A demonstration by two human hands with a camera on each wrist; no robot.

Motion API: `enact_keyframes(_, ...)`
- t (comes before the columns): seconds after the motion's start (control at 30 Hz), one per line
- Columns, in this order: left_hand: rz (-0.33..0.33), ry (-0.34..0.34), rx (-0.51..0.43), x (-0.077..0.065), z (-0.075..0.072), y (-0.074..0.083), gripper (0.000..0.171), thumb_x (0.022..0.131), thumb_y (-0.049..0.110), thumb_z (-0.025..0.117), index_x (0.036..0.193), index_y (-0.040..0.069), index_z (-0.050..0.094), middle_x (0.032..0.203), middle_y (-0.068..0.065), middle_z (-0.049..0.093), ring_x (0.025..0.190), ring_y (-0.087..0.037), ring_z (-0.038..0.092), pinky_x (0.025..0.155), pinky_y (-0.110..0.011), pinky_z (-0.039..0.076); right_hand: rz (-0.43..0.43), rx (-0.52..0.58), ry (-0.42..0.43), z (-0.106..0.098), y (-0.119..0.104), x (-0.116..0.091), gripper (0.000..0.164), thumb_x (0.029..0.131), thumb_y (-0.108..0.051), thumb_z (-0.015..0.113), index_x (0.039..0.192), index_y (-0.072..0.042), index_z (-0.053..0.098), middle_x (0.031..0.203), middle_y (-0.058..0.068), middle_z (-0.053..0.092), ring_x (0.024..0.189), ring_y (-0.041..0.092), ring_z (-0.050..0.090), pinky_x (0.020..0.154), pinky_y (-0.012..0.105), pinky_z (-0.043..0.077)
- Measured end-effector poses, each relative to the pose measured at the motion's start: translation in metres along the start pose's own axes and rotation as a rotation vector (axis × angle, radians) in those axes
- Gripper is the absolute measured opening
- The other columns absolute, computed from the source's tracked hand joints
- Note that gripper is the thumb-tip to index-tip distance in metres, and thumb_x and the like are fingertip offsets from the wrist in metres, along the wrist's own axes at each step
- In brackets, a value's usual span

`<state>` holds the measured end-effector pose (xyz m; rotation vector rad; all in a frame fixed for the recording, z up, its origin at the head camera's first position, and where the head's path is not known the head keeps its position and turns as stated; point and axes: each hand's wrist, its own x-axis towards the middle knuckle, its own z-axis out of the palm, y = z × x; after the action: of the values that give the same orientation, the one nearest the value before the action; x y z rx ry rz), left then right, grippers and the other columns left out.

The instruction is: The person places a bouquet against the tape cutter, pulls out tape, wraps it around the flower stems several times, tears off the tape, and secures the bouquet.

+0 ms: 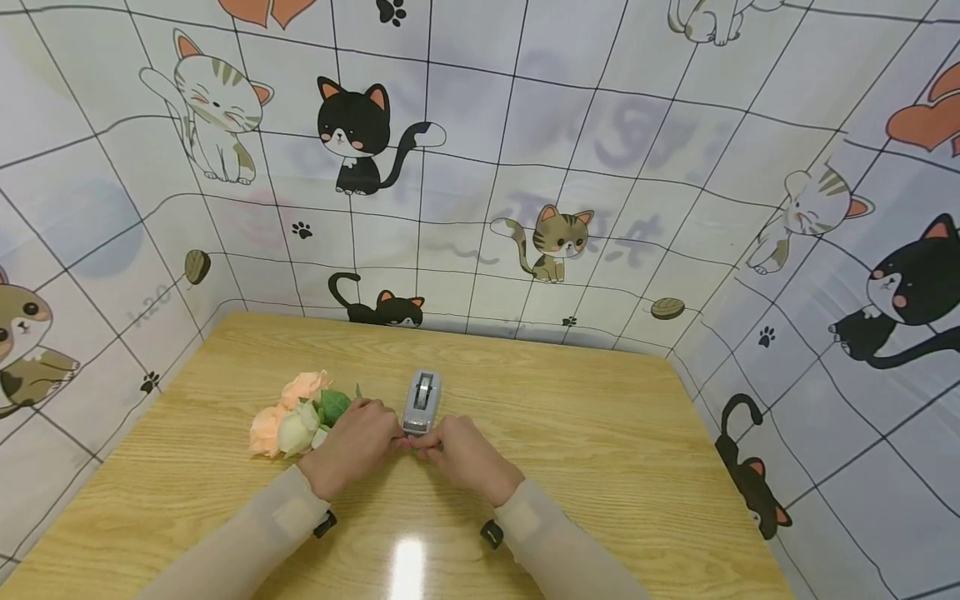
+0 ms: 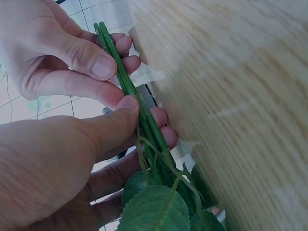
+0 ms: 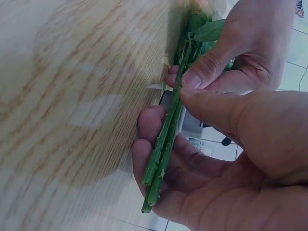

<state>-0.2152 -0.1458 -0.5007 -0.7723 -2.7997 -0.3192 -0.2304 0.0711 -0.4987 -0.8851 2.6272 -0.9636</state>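
Note:
A bunch of peach and cream flowers [image 1: 298, 425] lies at the left of the table, its heads pointing left. My left hand [image 1: 354, 448] pinches the green stems [image 2: 126, 79] between thumb and fingers, just below the leaves [image 2: 156, 207]. Closer to the bare stem ends, my right hand [image 1: 468, 460] holds the same stems, its thumb on top and fingers curled beneath. In the right wrist view the two thumbs nearly meet over the stems [image 3: 166, 144]. A grey tape dispenser [image 1: 422, 402] stands right behind both hands, partly hidden in the wrist views.
The wooden table [image 1: 585, 433] extends on both sides of the hands. Walls covered with a cat-patterned sheet [image 1: 465, 167] close off its back and sides. A dark wrist strap piece [image 1: 492, 533] shows at the right sleeve.

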Motion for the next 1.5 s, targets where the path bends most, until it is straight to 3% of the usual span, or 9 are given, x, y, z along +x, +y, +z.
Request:
enact_keyframes(0.3,-0.025,0.023,-0.009,-0.001,0.001,0.001,0.018,0.096,0.027,0.094,0.080,0.021,0.088,0.075,0.006,0.079,0.078,-0.019,0.073,0.099,-0.061,0.065,0.022,0.017,-0.011,-0.001,-0.003,0.001,0.016,0.106,0.000,0.083,0.120,-0.004,0.090,0.115,0.020,0.089,0.060,0.002,0.043,0.054,0.016,0.036)
enact_keyframes(0.43,-0.010,0.052,-0.014,-0.003,0.001,0.001,0.020,0.095,0.026,0.094,0.077,0.021,0.087,0.073,0.007,0.078,0.076,-0.019,0.072,0.095,-0.063,0.065,-0.001,0.001,-0.006,-0.001,-0.004,0.002,0.015,0.105,-0.001,0.085,0.119,-0.005,0.091,0.116,0.018,0.089,0.063,0.002,0.048,0.056,0.016,0.039)
enact_keyframes(0.63,-0.008,0.039,0.006,-0.003,0.008,-0.006,0.020,0.095,0.031,0.094,0.078,0.022,0.088,0.075,0.006,0.079,0.078,-0.020,0.074,0.097,-0.060,0.065,-0.010,-0.009,-0.004,0.000,-0.005,0.005,0.013,0.104,-0.001,0.086,0.115,-0.005,0.092,0.114,0.017,0.090,0.072,0.004,0.056,0.060,0.016,0.043)
enact_keyframes(0.77,0.013,0.067,0.008,-0.004,0.011,-0.007,0.018,0.089,0.029,0.099,0.076,0.023,0.089,0.075,0.007,0.080,0.072,-0.016,0.068,0.090,-0.061,0.065,-0.003,-0.017,-0.025,0.003,-0.004,0.006,0.010,0.103,-0.001,0.088,0.111,-0.004,0.093,0.115,0.016,0.090,0.078,0.004,0.057,0.065,0.016,0.044)
enact_keyframes(0.93,0.010,0.046,-0.002,-0.005,0.007,-0.004,0.015,0.090,0.028,0.100,0.079,0.025,0.090,0.079,0.008,0.081,0.072,-0.013,0.063,0.087,-0.059,0.064,0.035,-0.008,-0.029,0.006,-0.004,0.007,0.014,0.103,0.001,0.086,0.114,-0.005,0.092,0.119,0.017,0.089,0.075,0.005,0.056,0.062,0.017,0.042)
enact_keyframes(1.07,-0.021,-0.005,-0.016,-0.007,0.004,-0.002,0.012,0.094,0.030,0.097,0.083,0.027,0.091,0.079,0.011,0.080,0.074,-0.010,0.063,0.092,-0.058,0.064,0.024,-0.009,-0.015,0.007,-0.005,0.002,0.018,0.103,0.003,0.084,0.116,-0.007,0.092,0.119,0.017,0.089,0.078,0.005,0.058,0.064,0.016,0.044)
enact_keyframes(1.17,-0.023,-0.007,-0.029,-0.010,0.000,-0.001,0.012,0.093,0.029,0.097,0.084,0.027,0.091,0.079,0.012,0.079,0.077,-0.010,0.064,0.098,-0.059,0.063,-0.014,-0.021,-0.001,0.007,-0.006,-0.003,0.021,0.104,0.003,0.083,0.120,-0.008,0.092,0.117,0.016,0.090,0.078,0.003,0.057,0.066,0.015,0.045)
enact_keyframes(1.37,0.005,0.020,-0.005,-0.016,-0.008,0.003,0.015,0.094,0.028,0.097,0.083,0.027,0.087,0.078,0.014,0.075,0.080,-0.012,0.065,0.106,-0.061,0.063,-0.033,0.024,0.013,0.004,-0.007,-0.011,0.028,0.105,0.007,0.080,0.126,-0.008,0.090,0.110,0.016,0.090,0.056,0.000,0.035,0.054,0.015,0.032)
enact_keyframes(1.5,0.022,0.038,0.032,-0.019,-0.013,0.005,0.012,0.094,0.028,0.096,0.086,0.026,0.087,0.080,0.011,0.075,0.083,-0.015,0.066,0.111,-0.063,0.062,-0.020,0.060,0.030,0.002,-0.010,-0.016,0.027,0.107,0.004,0.080,0.128,-0.009,0.090,0.113,0.013,0.090,0.060,-0.002,0.045,0.056,0.014,0.038)
